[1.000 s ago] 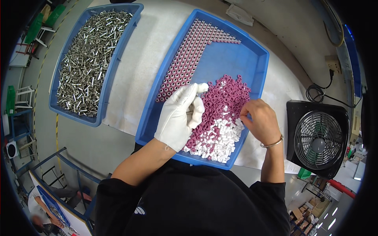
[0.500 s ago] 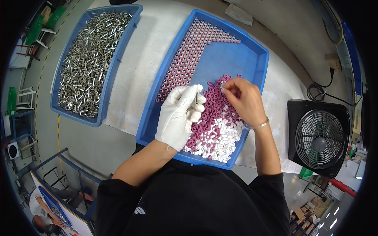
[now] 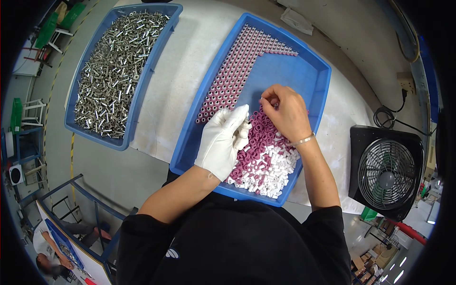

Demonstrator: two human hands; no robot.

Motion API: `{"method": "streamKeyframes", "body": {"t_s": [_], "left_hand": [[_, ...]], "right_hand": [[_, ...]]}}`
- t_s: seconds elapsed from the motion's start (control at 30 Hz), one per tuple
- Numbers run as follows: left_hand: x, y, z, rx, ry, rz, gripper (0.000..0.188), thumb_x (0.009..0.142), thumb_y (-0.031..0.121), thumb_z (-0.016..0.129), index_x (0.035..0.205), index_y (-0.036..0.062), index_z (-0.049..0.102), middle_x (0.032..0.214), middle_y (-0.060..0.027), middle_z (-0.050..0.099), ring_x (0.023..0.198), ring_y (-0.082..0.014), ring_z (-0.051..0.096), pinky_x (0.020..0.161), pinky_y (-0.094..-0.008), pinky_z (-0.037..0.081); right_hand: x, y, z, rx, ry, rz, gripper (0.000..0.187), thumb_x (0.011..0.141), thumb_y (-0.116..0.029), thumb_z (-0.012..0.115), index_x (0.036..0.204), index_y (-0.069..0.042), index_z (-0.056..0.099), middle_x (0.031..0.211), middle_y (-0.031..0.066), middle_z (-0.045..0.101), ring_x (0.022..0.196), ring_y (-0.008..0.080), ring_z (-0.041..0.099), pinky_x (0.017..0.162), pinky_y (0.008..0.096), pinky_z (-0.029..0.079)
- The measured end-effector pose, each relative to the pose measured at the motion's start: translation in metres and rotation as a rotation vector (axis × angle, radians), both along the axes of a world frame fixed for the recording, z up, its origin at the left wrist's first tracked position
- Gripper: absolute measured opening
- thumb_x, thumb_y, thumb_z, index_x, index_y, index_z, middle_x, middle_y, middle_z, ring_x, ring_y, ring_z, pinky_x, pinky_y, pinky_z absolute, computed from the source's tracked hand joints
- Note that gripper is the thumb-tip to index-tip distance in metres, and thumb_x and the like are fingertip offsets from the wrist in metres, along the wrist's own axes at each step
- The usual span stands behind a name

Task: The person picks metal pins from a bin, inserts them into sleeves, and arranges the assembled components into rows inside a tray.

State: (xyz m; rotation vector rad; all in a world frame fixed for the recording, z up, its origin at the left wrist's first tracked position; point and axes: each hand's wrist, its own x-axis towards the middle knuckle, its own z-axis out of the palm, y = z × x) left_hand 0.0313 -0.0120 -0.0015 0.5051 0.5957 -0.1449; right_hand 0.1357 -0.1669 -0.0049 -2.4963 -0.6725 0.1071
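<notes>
My left hand, in a white glove, is closed with thumb and fingertips pinched together over the blue tray. What it grips is too small and hidden to name. Bare, with a bracelet at the wrist, my right hand also pinches at the upper edge of a heap of purple rings; whatever lies between its fingertips cannot be made out. White short tubes are piled at the tray's near end. Beyond my left hand, small metal pieces with purple rings stand upright in close rows along the tray's left side.
A second blue bin full of loose metal rivet-like parts stands on the left. To the right is a black fan with a cable. A white cloth lies behind the tray. Another person sits at lower left.
My right hand has moved left along the heap, closer to my left hand. My left hand stays closed and has turned slightly. The whole view has shifted a little.
</notes>
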Motion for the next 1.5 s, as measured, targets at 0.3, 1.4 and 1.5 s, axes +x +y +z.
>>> {"method": "streamKeyframes", "body": {"t_s": [0.3,1.4,1.5], "left_hand": [[0.001,-0.002,0.003,-0.006,0.048,0.039,0.012,0.097,0.013,0.07,0.095,0.0089,0.059,0.079,-0.0028,0.06,0.061,-0.0047,0.054,0.047,-0.0147,0.037],[-0.004,0.007,0.009,-0.189,-0.163,-0.139,0.042,0.11,0.018,0.044,0.143,-0.0087,0.043,0.104,-0.0197,0.066,0.072,-0.0134,0.065,0.054,-0.0177,0.05],[-0.003,0.007,0.012,-0.21,-0.153,-0.132,0.042,0.11,0.018,0.045,0.142,-0.0084,0.044,0.104,-0.0197,0.066,0.07,-0.0131,0.065,0.052,-0.0178,0.05]], "right_hand": [[-0.046,0.011,0.045,0.376,-0.208,0.209,0.019,0.073,0.004,0.074,0.089,-0.005,0.068,0.09,0.0067,0.072,0.076,0.0215,0.061,0.079,0.0319,0.051],[0.099,0.028,-0.047,0.158,-0.142,-0.122,0.01,0.079,-0.006,0.073,0.088,-0.002,0.073,0.075,0.0068,0.073,0.06,0.0218,0.065,0.06,0.0332,0.05],[0.092,0.022,-0.039,0.153,-0.15,-0.132,0.01,0.079,-0.007,0.073,0.087,-0.002,0.073,0.076,0.0069,0.073,0.061,0.0225,0.065,0.061,0.0336,0.05]]}}
